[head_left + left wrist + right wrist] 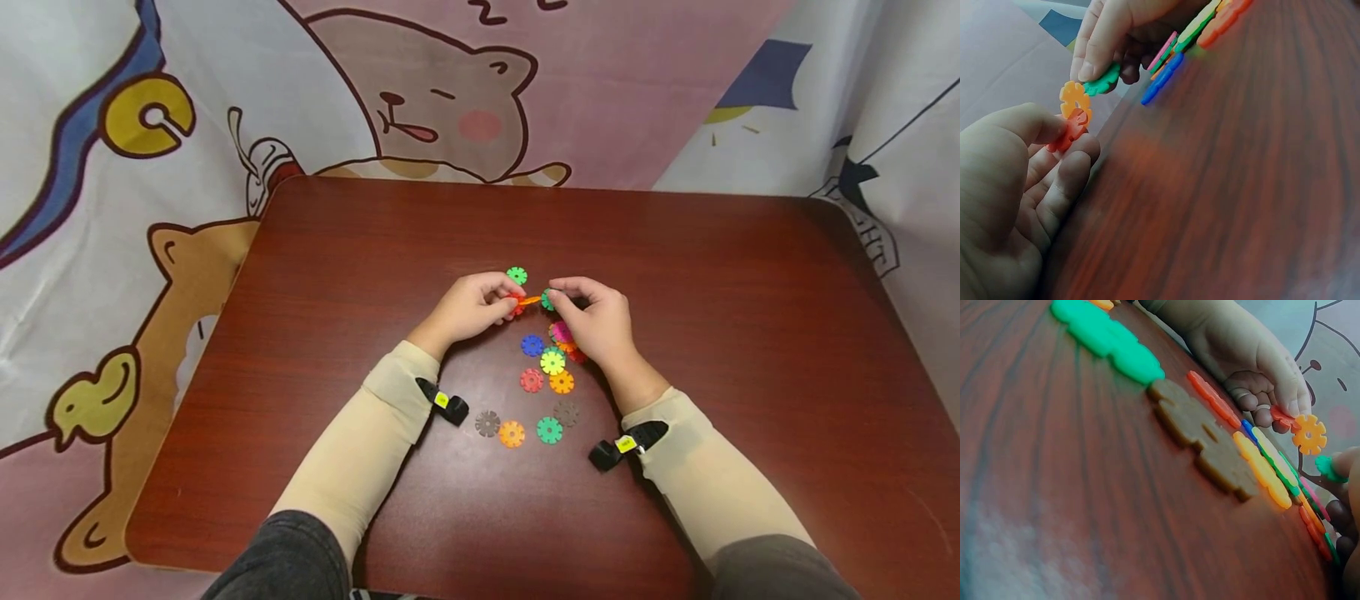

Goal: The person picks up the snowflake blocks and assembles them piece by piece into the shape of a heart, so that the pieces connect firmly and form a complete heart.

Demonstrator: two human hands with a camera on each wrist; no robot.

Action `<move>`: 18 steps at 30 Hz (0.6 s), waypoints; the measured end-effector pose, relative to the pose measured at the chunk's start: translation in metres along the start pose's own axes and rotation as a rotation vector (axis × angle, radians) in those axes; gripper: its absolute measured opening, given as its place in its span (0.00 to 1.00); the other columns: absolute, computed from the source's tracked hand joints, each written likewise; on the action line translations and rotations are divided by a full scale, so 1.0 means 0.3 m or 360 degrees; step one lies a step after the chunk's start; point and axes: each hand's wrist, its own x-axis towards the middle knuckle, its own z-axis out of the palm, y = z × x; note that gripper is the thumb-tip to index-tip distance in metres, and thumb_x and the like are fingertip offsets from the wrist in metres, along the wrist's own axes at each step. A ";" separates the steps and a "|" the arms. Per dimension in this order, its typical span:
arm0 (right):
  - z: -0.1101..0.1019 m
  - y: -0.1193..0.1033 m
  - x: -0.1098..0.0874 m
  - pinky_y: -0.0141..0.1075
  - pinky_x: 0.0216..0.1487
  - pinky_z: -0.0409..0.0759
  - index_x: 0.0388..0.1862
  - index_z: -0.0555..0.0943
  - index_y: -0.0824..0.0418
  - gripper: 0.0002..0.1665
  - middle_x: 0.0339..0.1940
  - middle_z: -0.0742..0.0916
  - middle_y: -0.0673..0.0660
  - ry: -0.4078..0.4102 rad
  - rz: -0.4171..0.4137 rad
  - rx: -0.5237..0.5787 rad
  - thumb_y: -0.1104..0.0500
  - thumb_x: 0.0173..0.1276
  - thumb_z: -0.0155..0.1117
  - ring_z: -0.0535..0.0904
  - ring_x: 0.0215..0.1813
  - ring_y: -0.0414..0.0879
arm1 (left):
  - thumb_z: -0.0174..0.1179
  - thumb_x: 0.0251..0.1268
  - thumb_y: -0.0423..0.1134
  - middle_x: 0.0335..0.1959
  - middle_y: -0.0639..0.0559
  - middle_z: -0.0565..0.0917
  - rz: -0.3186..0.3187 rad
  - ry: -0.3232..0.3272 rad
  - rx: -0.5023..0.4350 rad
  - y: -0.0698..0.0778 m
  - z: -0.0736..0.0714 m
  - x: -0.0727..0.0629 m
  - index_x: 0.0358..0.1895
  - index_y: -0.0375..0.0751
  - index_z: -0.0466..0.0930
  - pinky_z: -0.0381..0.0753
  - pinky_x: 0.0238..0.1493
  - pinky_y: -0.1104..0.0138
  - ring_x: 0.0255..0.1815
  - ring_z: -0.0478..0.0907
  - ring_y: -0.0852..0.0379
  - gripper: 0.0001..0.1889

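My left hand (474, 307) pinches a red notched disc (1071, 131) between thumb and fingers. An orange notched disc (1310, 434) is slotted into the red one and stands at an angle to it. In my right hand (596, 321), thumb and forefinger pinch a green notched disc (1104, 80). Its edge is at the orange disc's rim; whether the two interlock I cannot tell. Both hands are raised a little above the table. Just beyond the left fingers lies another green disc (517, 274).
On the brown table (720, 333), a loose cluster of discs lies below the hands: a blue disc (532, 345), a yellow disc (552, 361), a pink disc (560, 332) and several others. Nearer me are two grey-brown discs, an orange one and a green disc (549, 430). A printed curtain (450, 92) hangs behind.
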 end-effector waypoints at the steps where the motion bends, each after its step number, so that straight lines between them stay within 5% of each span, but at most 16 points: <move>1: 0.000 -0.001 0.000 0.26 0.41 0.79 0.48 0.92 0.61 0.09 0.36 0.93 0.55 0.0006 0.0012 0.0021 0.59 0.72 0.76 0.85 0.37 0.41 | 0.62 0.74 0.28 0.33 0.49 0.88 0.0000 0.0003 0.0003 0.000 0.000 -0.001 0.49 0.35 0.88 0.87 0.36 0.62 0.30 0.85 0.55 0.07; 18: 0.003 0.000 0.000 0.27 0.41 0.79 0.48 0.92 0.62 0.09 0.35 0.93 0.57 0.0022 0.0012 0.0169 0.59 0.74 0.75 0.83 0.36 0.36 | 0.63 0.74 0.28 0.34 0.49 0.88 0.0007 0.0004 0.0006 -0.008 0.000 0.004 0.49 0.35 0.88 0.88 0.36 0.61 0.30 0.86 0.55 0.07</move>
